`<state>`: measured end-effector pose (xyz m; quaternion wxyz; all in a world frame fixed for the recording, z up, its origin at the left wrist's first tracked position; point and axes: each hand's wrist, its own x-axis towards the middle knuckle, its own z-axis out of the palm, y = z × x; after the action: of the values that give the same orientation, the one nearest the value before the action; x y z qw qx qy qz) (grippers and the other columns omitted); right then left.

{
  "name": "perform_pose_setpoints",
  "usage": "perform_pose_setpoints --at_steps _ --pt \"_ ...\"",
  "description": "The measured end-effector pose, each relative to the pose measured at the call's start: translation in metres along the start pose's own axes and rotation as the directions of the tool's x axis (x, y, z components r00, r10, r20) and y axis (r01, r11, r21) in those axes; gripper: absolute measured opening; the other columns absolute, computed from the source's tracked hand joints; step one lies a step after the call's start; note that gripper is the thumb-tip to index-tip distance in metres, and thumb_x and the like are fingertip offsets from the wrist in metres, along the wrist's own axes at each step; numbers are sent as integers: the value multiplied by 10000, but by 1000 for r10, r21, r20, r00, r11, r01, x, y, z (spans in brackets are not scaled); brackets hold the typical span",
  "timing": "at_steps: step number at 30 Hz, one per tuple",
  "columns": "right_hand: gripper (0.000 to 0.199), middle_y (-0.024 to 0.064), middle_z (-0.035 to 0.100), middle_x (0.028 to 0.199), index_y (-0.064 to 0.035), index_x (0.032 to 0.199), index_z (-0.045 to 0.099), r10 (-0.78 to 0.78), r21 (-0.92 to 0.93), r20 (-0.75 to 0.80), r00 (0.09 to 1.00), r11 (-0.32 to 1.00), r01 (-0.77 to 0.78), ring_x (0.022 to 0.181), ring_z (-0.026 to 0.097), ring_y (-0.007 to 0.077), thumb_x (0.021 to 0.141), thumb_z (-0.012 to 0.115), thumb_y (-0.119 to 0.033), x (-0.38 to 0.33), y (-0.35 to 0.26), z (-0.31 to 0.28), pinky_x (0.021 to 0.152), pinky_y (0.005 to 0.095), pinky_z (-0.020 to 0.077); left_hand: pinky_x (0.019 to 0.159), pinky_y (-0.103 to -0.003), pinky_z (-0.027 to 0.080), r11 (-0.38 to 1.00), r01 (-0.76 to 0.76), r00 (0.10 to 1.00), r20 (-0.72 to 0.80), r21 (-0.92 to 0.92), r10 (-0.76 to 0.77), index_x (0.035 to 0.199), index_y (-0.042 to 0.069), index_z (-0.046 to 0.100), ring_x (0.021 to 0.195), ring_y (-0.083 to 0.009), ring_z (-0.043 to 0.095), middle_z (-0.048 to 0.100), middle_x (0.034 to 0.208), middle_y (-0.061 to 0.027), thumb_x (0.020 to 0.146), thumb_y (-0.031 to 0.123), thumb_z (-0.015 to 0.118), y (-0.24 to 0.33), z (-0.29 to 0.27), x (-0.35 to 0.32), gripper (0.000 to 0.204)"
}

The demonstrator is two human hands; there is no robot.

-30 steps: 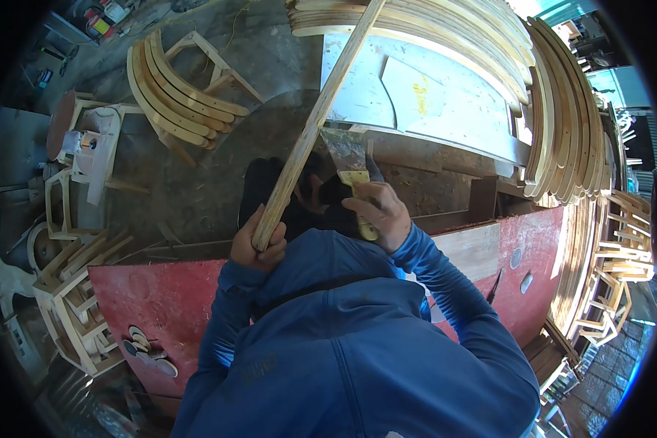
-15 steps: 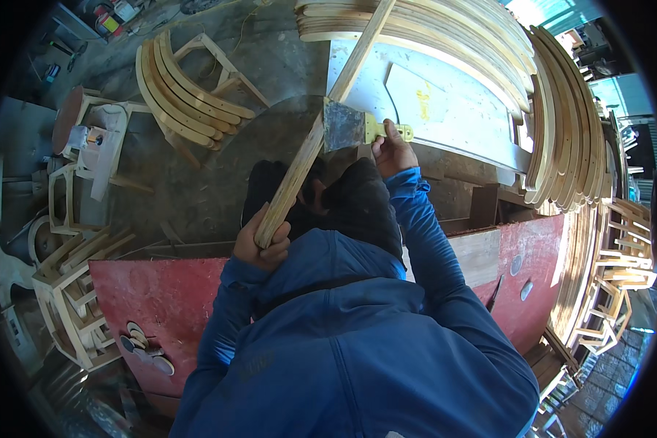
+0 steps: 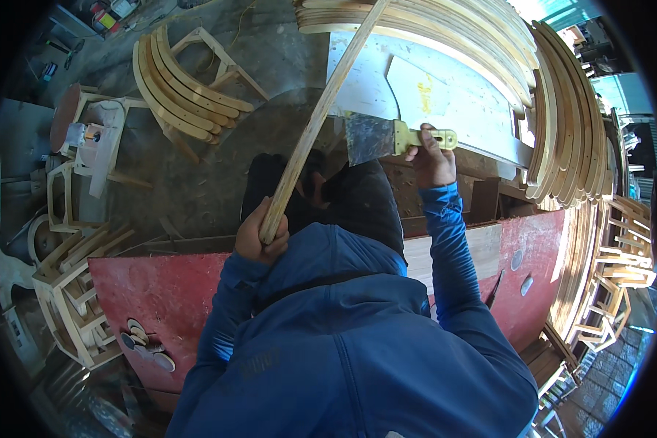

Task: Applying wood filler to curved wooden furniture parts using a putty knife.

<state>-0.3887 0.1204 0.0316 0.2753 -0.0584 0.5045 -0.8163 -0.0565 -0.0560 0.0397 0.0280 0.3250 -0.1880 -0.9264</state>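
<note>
Left hand (image 3: 259, 237) is gripping the long curved wood strip (image 3: 321, 117) at its low end; looks light, springy. Right hand (image 3: 432, 157) is clutching the putty knife (image 3: 390, 137) by its yellow handle.

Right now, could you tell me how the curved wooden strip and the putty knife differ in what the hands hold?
The curved wooden strip is long, thin and pale wood; the putty knife is short, with a broad grey blade and yellow handle. The left hand grips the strip at its lower end; the right hand holds the knife by its handle. Each is held in one hand.

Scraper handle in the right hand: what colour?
Yellow; the scraper handle shows best in the head view.
</note>
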Motion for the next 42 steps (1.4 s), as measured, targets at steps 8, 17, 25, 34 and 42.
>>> perform_pose_setpoints --at_steps 8,17,25,34,42 --pt "317 65 678 829 -10 1166 632 246 -74 188 951 969 -236 624 665 169 921 739 -180 63 16 30 557 296 588 380 -238 280 999 -31 999 9 32 30 1476 128 398 390 -92 329 450 624 -13 1091 446 288 -3 -6 -5 511" --pt "293 106 676 910 25 1170 639 -419 -304 176 891 837 454 678 677 201 934 709 -135 62 -23 51 654 302 610 367 -237 276 1000 -18 1000 -11 -7 17 1226 119 517 382 -95 344 469 605 -17 1087 452 303 -2 -2 -5 420" --pt "355 151 628 1014 -27 1086 676 -158 -410 879 451 233 882 888 685 306 736 714 25 -76 -3 73 745 378 573 371 -241 277 994 12 998 70 -113 -4 1395 130 458 383 -103 335 430 603 -17 1080 468 314 3 -6 0 484" --pt "159 164 684 959 -3 986 675 -305 -603 613 729 417 681 831 691 302 830 699 -24 -82 -15 74 750 347 550 372 -251 281 997 9 998 57 -70 -5 1355 117 474 385 -113 341 431 601 -23 1078 473 328 5 -11 5 474" --pt "157 148 693 936 -2 987 688 -367 -588 612 700 381 713 823 688 281 835 718 -34 -60 -29 83 736 334 546 382 -255 291 996 12 999 37 -89 -9 1408 121 446 388 -114 339 433 611 -23 1077 471 333 3 -11 3 495"
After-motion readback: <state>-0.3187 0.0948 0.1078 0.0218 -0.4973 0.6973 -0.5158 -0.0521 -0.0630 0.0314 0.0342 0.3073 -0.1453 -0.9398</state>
